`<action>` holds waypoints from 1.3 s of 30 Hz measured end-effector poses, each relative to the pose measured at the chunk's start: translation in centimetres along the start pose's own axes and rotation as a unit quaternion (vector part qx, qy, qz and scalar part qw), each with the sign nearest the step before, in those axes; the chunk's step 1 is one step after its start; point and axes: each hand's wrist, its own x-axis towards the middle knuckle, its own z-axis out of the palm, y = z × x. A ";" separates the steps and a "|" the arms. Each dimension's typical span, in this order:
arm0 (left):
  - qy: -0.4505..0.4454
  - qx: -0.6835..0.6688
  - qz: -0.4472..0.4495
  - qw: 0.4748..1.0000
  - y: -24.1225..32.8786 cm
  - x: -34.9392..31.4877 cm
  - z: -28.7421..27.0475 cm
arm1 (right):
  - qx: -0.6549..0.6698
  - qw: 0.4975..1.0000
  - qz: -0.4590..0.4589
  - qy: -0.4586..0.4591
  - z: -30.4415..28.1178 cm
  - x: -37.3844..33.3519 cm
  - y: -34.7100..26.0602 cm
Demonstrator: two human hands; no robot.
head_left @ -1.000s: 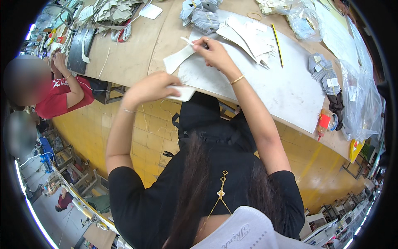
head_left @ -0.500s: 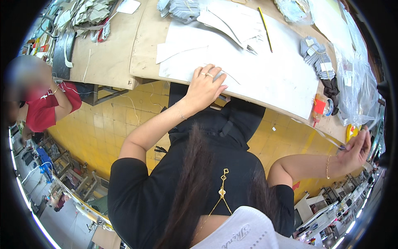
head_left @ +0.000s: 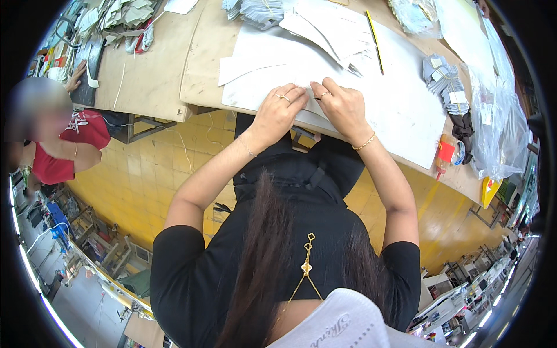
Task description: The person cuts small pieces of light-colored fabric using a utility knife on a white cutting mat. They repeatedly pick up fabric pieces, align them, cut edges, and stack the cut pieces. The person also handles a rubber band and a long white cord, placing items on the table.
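Finger work seemingly done over white sheet (head_left: 394,110) | left hand (head_left: 278,115), right hand (head_left: 344,115) curled, hold cannot be told | steady pinch needed

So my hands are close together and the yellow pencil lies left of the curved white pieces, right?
Nearly: the head view shows the yellow pencil right of the curved white pieces. Your left hand and right hand are close together.

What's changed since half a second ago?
Right hand swung in from far right to the table edge, beside the left hand; the pale strip it held no longer shows. Left hand, pencil and white piece stayed about put.
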 end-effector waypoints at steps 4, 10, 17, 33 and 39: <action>0.010 0.006 -0.010 1.000 -0.3 0.0 0.0 | -0.018 0.999 -0.028 -0.017 1.0 0.0 0.3; 0.003 0.020 -0.027 0.999 -0.4 0.0 -0.4 | -0.024 0.999 -0.019 -0.026 1.0 -0.1 0.4; -0.017 0.062 -0.018 0.998 -0.8 0.0 -0.7 | -0.034 0.998 -0.033 -0.035 0.7 0.2 0.3; -0.060 0.095 -0.016 0.994 -1.0 0.7 -1.1 | -0.060 0.993 -0.027 -0.096 -2.0 -3.4 0.3; -0.065 0.124 -0.004 0.990 -0.8 0.8 -0.8 | -0.056 0.994 -0.029 -0.085 -2.3 -4.0 0.4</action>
